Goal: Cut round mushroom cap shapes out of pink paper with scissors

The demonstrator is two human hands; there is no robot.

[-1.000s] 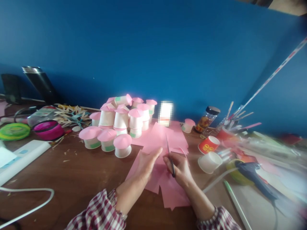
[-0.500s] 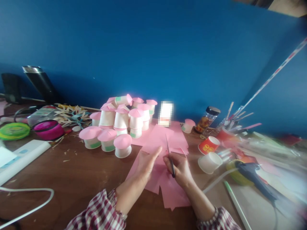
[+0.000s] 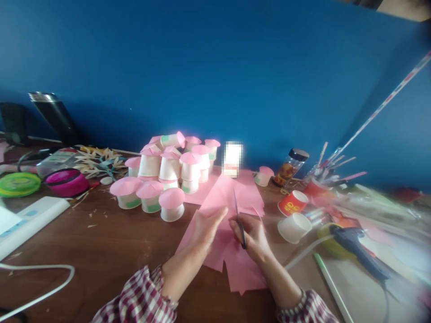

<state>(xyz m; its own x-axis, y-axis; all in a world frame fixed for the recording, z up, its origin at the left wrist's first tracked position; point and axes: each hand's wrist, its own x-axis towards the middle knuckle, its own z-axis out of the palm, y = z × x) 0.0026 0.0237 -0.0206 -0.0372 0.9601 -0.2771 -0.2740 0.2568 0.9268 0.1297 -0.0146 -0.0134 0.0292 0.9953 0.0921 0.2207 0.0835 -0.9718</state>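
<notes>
There are two hands, one pair of scissors, one black-lidded jar and perhaps fifteen overlapping pink-topped cups.

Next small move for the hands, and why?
Probably a short scissor snip with the right hand, left hand steady. The scissors are in the right hand, blade pointing away over pink paper, and the left hand is at the paper too. Whether the blades bite the paper isn't clear.

One head-worn camera views from the wearer's position, facing forward and down across the brown tabletop toward the blue wall. The left hand and right hand appear at close range, low in frame.
</notes>
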